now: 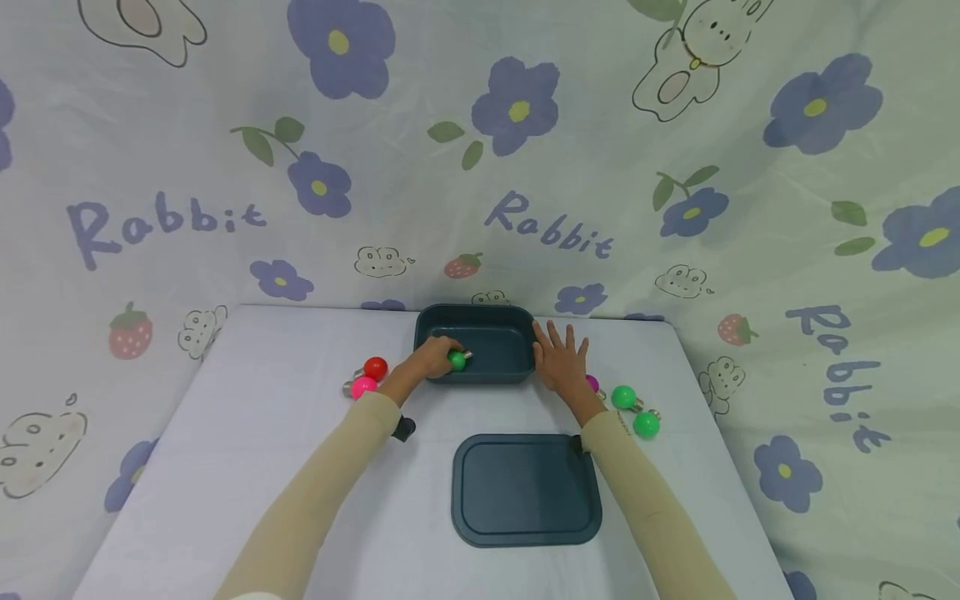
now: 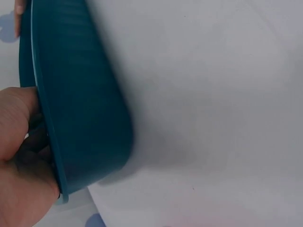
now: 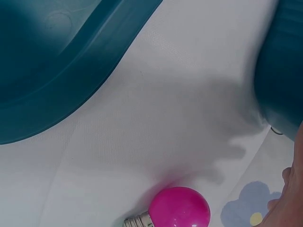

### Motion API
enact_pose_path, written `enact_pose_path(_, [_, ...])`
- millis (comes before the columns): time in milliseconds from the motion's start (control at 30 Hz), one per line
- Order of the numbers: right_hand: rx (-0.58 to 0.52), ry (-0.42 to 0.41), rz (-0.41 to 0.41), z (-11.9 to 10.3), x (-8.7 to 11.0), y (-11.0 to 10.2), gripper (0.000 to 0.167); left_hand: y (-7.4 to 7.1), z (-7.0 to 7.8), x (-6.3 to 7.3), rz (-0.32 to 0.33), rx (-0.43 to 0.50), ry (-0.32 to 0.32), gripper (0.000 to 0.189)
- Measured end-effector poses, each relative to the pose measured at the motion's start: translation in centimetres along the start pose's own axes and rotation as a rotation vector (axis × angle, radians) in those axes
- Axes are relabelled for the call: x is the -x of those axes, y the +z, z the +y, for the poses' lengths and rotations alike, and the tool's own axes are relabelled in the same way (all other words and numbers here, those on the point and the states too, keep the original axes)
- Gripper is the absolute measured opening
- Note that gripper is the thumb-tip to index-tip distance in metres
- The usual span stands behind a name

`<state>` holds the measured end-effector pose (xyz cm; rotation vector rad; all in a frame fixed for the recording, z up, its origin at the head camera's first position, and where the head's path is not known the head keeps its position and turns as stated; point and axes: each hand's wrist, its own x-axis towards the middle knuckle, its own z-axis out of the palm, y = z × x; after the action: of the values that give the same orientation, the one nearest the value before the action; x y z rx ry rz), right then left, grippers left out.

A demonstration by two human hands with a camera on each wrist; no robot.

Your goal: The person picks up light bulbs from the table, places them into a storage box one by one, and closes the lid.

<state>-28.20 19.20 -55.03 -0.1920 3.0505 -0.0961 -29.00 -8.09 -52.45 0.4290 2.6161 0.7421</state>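
Observation:
My left hand (image 1: 435, 356) reaches over the left end of a dark teal plastic box (image 1: 498, 375) and grips a green light bulb (image 1: 457, 361), its metal base pointing right. In the left wrist view the fingers of that hand dip behind the box rim, and the bulb is hidden. With fingers spread straight, my right hand (image 1: 561, 360) rests against the box's right end. Below its wrist lies a magenta light bulb (image 3: 180, 208), partly covered by the arm in the head view.
A matching teal lid (image 1: 525, 492) lies flat nearer me. Left of the box are a red bulb (image 1: 376, 368) and a pink bulb (image 1: 363, 387). Two green bulbs, one farther (image 1: 623, 397), lie right of my right forearm. Printed cloth (image 1: 420, 200) hangs behind the white table (image 1: 225, 433).

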Motion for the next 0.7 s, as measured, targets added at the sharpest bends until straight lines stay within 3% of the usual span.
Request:
enact_pose_path(300, [-0.023,0.000,0.005,-0.1,0.0,0.0,0.055,-0.5,-0.2,0.6,0.038,0.059,0.006,0.041])
enact_pose_path(533, [-0.012,0.000,0.006,0.0,0.0,0.1,0.055,-1.1,-1.5,1.6,0.133,0.129,0.133,0.047])
enact_pose_path(700, [-0.020,-0.005,0.008,0.0,0.0,0.2,0.055,-1.9,-2.9,2.7,0.252,0.200,0.189,0.043])
